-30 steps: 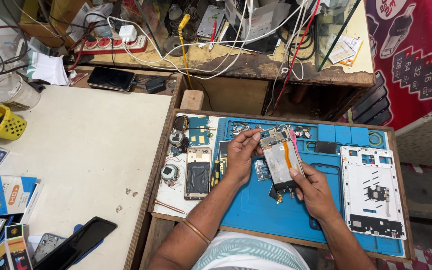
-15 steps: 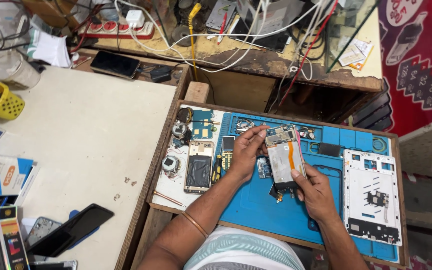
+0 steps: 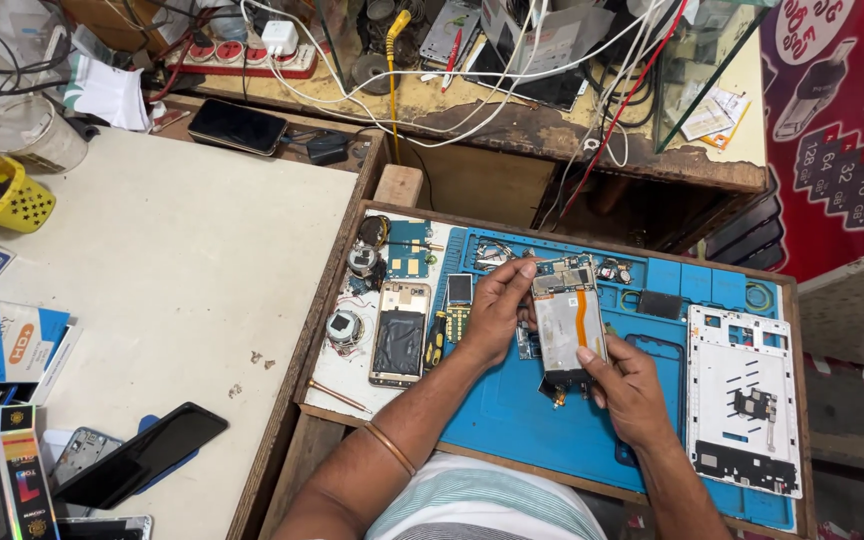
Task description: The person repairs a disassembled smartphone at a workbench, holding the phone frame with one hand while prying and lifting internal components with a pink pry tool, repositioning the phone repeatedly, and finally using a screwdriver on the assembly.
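Since a moment ago both hands keep the same grip: left hand (image 3: 497,310) and right hand (image 3: 624,385) grasp the phone frame (image 3: 568,325) over the blue mat (image 3: 522,420), work ongoing.

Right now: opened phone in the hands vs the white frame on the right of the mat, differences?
The opened phone is held up off the blue mat between left hand and right hand; the white frame lies flat, untouched. The opened phone shows a silver shield with an orange flex strip; the white frame is mostly bare, with cut-outs and a small dark part. Both are stripped phone pieces.
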The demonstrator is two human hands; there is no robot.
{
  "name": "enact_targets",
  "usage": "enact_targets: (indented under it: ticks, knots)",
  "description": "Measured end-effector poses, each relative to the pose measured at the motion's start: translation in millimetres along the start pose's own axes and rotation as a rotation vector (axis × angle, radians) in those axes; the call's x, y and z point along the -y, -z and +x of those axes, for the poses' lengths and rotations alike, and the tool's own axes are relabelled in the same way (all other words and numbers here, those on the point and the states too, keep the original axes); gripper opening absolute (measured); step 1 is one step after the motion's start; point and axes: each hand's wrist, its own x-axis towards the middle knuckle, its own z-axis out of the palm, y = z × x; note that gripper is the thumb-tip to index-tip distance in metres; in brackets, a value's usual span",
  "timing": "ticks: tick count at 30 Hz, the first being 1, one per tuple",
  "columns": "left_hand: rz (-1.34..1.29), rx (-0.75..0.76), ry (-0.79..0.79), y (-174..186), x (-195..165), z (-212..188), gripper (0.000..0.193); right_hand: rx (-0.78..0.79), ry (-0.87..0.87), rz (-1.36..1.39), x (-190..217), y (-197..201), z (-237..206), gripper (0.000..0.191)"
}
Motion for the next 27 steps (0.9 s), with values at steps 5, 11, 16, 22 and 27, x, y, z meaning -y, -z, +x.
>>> enact_targets:
  ticks: [5, 11, 16, 22, 27]
  knots:
    - [0.0, 0.008, -0.022, -0.5, -0.7, -0.1, 0.032, 0.026, -0.005, -0.004, -4.6, 2.7, 0.9, 0.033]
    - [0.004, -0.003, -0.015, 0.5, 2.1, 1.2, 0.033, 0.026, -0.023, -0.008, -8.8, 3.6, 0.9, 0.034]
    - [0.007, -0.003, -0.012, -0.9, 0.0, 3.6, 0.034, 0.015, -0.027, -0.028, -6.3, 3.4, 2.7, 0.036]
    - [0.005, -0.023, -0.017, -0.9, 1.8, 0.8, 0.034, 0.05, -0.089, -0.076, -4.8, 1.4, 2.4, 0.036]
    - [-0.014, -0.016, -0.025, -1.5, 2.5, 1.6, 0.033, 0.086, -0.07, -0.086, -7.1, 4.0, 0.8, 0.037]
